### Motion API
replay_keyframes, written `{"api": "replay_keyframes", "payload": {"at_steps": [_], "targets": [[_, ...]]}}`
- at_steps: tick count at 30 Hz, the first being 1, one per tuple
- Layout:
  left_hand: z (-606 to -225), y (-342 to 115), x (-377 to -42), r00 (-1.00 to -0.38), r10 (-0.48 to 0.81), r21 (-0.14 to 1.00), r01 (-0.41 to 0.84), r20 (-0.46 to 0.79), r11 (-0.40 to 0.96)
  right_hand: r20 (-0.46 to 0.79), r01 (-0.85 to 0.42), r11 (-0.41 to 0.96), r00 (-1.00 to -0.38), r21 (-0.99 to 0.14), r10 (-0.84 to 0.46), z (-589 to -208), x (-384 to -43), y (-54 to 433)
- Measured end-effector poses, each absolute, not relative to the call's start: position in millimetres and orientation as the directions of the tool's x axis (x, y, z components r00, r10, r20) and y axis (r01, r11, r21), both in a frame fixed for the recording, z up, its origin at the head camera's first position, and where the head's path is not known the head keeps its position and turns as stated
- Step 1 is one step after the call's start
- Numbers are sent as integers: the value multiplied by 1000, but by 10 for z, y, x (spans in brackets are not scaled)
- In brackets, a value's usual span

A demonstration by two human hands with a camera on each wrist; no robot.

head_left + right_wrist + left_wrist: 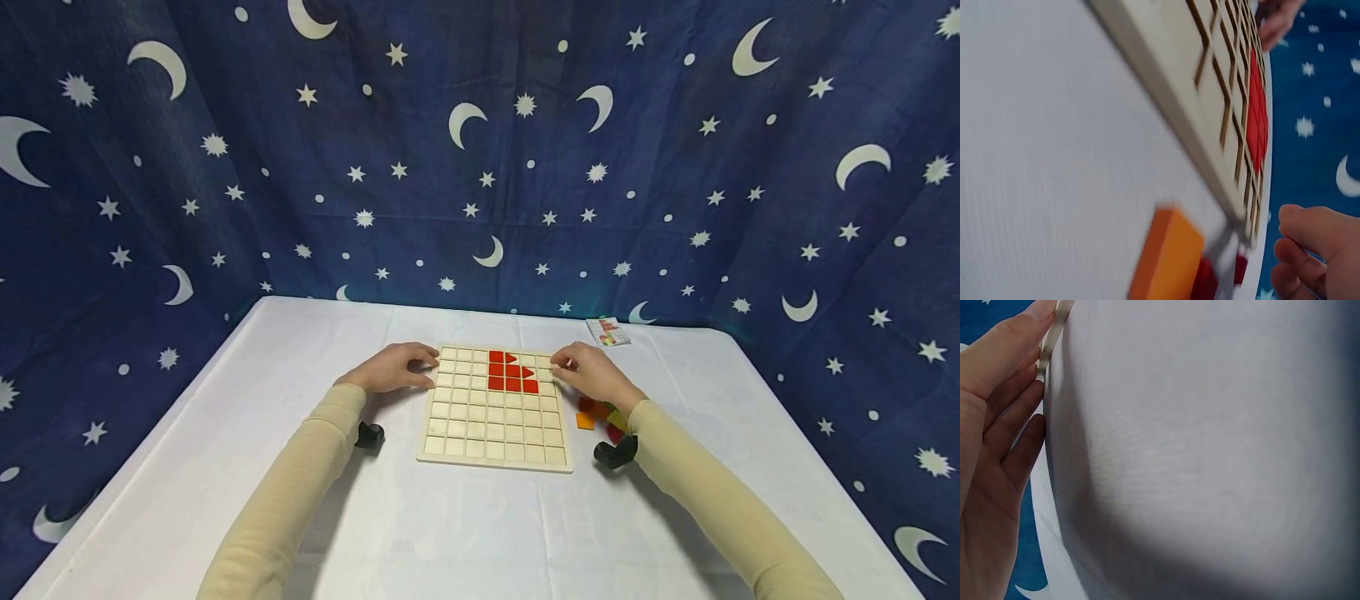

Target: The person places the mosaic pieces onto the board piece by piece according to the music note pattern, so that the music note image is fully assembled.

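A wooden grid board (457,425) lies on the white table, with several red square and triangular tiles (513,383) set in its cells toward the far side. My left hand (392,367) is at the board's upper left edge, thumb and fingers spread. In the left wrist view, the thumb and fairly straight fingertips meet the board's side (1054,344). Over by the upper right edge is my right hand (592,372), its fingers loosely bent. No tile shows between thumb and fingers in the right wrist view, where the hand (1319,244) appears beyond the board's corner.
Loose tiles lie right of the board, partly under my right forearm, among them an orange square (585,421) and a red piece (615,433). A printed card (608,332) sits at the table's back right. Behind hangs a blue curtain (420,133) with moons and stars.
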State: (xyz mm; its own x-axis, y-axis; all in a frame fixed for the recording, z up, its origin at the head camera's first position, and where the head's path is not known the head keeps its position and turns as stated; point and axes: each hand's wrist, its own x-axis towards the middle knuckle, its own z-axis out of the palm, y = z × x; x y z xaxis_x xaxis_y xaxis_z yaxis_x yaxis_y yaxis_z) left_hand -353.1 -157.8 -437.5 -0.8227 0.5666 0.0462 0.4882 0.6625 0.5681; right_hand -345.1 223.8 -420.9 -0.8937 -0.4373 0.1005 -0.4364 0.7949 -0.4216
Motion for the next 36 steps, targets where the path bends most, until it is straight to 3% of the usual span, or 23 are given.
{"api": "replay_keyframes", "payload": {"at_steps": [15,36], "targets": [[-4412,-1585,-3549,-817,574,559,503,57,659,-98,-231,869,-948,-438,-301,-4281,-3640,2461],[-4376,-1565,-3533,-823,566,567,488,45,664,-12,-379,831,-907,-407,-420,-4283,-3699,2409]]}}
